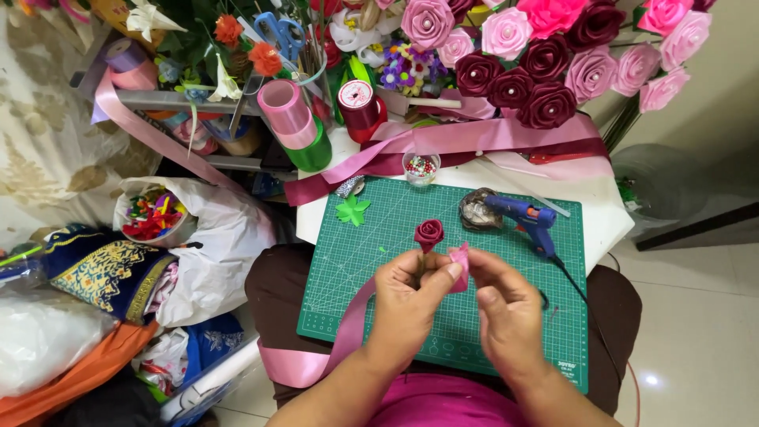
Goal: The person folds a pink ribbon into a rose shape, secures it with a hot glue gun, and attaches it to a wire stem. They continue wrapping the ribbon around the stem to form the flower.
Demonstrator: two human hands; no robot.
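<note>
My left hand holds a small dark maroon ribbon rose upright by its stem over the green cutting mat. Between the thumb of that hand and the fingers of my right hand sits a folded piece of pink ribbon, pressed against the side of the rose. A long pink ribbon tail runs from my hands down to the lower left, across my lap.
A blue glue gun lies on the mat's far right, its cord trailing toward me. Nearby sit a green paper leaf, a cup of beads, ribbon spools and a bouquet of ribbon roses. Bags clutter the floor at left.
</note>
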